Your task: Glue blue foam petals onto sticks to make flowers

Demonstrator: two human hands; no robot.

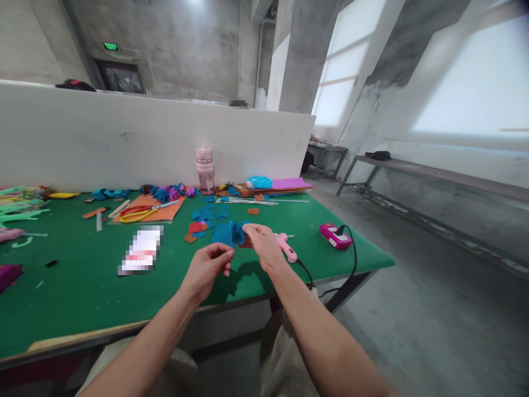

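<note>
A blue felt flower-like piece [236, 234] is held up over the green table by my right hand [261, 242], its thumb and fingers pinched on the right edge. My left hand [210, 268] is closed in a pinch just below and left of that piece; whatever lies between its fingertips is too small to make out. Blue cut pieces [202, 213] lie scattered behind my hands, with a red piece [195, 227] and brown pieces among them. A pink glue gun [286, 247] rests on the table right beside my right hand.
Green table [91, 298] holds a blurred phone-like object [142, 249], yellow-handled scissors [139, 215] on orange sheets, a pink bottle [205, 170] and a magenta power box [335, 236] with a black cable at the right. A white partition [157, 138] stands behind.
</note>
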